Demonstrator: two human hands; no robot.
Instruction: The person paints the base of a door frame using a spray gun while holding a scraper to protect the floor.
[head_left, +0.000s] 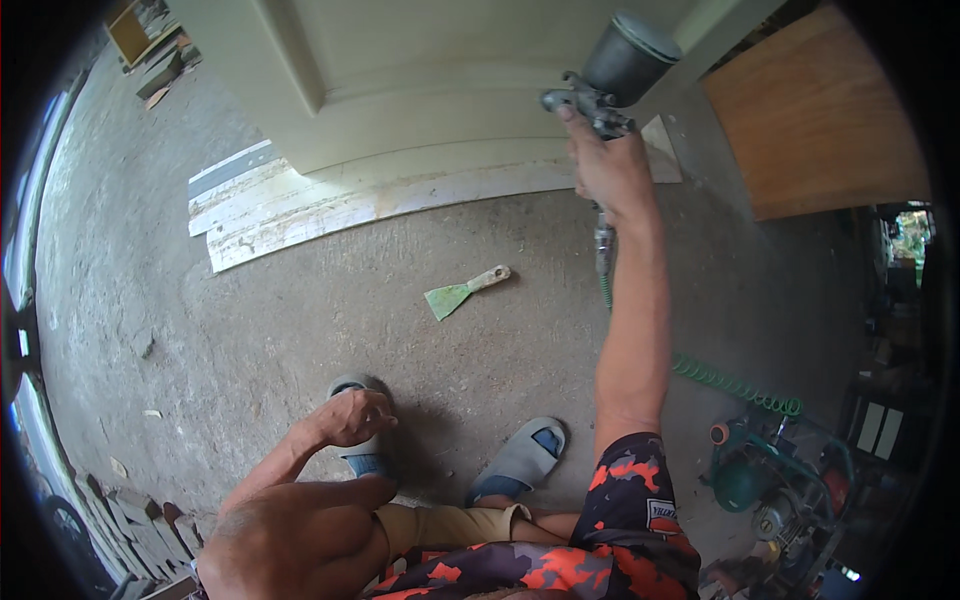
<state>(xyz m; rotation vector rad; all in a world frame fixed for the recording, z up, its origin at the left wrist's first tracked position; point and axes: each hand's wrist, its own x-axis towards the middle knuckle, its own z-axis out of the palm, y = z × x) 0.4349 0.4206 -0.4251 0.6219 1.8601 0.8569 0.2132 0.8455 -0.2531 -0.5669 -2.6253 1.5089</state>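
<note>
My right hand (612,168) is wrapped round the handle of a metal spray gun (630,62), held out at arm's length in front of a pale cream panelled board (420,110). A grey cup sits on top of the gun. From its handle a fitting leads down to a green coiled air hose (735,385), partly hidden by my forearm. My left hand (355,418) hangs low above my left slipper, fingers curled in, and nothing shows in it. Between my feet and the panel, a putty knife (468,290) with a green-stained blade lies on the concrete floor.
White boards (330,212) lie flat along the panel's lower edge. A brown wooden sheet (820,115) stands at the far right. An air compressor (765,490) sits near right, by the hose. Scrap pieces (160,72) lie far left, and stacked slabs (135,515) near left.
</note>
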